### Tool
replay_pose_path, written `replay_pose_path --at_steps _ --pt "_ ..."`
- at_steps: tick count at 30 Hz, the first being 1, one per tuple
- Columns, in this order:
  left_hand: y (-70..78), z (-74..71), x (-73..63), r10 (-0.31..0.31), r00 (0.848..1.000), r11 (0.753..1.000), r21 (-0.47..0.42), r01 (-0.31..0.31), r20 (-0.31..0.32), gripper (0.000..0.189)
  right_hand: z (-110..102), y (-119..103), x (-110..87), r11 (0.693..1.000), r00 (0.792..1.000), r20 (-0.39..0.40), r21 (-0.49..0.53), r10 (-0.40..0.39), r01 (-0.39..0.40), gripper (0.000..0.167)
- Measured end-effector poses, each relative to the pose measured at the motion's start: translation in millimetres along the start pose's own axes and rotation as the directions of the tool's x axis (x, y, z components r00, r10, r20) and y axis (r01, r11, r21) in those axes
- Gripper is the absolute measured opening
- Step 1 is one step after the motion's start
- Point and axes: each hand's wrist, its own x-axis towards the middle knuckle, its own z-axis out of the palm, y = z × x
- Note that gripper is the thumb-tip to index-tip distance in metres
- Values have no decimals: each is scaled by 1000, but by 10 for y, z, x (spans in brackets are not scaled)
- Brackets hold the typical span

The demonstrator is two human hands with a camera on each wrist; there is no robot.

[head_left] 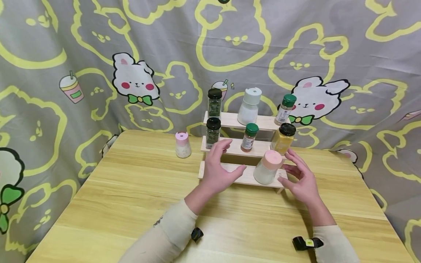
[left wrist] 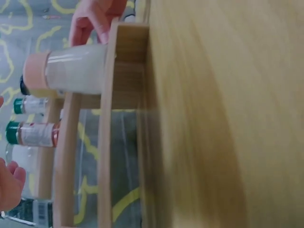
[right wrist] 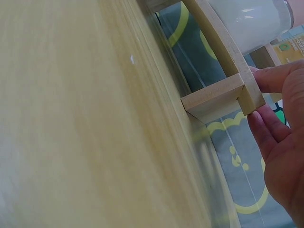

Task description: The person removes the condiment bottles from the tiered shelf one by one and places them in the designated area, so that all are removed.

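Observation:
A three-step wooden spice rack (head_left: 230, 146) stands on the table, bearing several jars. My right hand (head_left: 303, 183) is at the right end of its bottom step; in the right wrist view, thumb and fingertips (right wrist: 259, 124) pinch the corner of that plank. Beside that hand, a pink-capped jar of white contents (head_left: 266, 168) stands upright on the bottom step. My left hand (head_left: 218, 171) hovers around the left part of the bottom step, thumb and fingers spread, holding nothing. Nearest its fingertips is a black-capped jar of dark green contents (head_left: 213, 136) on the middle step.
The middle step also bears a small green-capped jar (head_left: 249, 138) and a black-capped yellow jar (head_left: 283, 139). On the top step stand another black-capped jar (head_left: 215, 104), a white-capped jar (head_left: 249, 107) and a green-capped jar (head_left: 285, 109). Left of the rack is a pink-capped shaker (head_left: 182, 146). A patterned curtain (head_left: 171, 47) hangs behind.

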Motion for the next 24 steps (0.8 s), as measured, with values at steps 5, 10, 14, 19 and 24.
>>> replay_pose_path --at_steps 5,10,14,19,24 --pt "-27 114 -67 -41 998 999 -20 42 39 76 3 -6 3 1000 1000 0 7 -1 1 76" --pt "-52 213 -95 -77 994 996 -45 81 79 78 -2 -9 4 1000 1000 -1 12 -4 4 76" --pt "-67 291 -101 -120 987 991 -41 125 106 79 -9 8 1 1000 1000 -1 13 -3 3 77" --pt "-92 369 -110 -162 979 985 -38 168 127 80 -2 37 5 1000 1000 -2 14 -5 5 78" --pt "-113 429 -131 -171 974 983 -39 178 146 82 6 24 16 1000 1000 -4 16 -3 3 78"
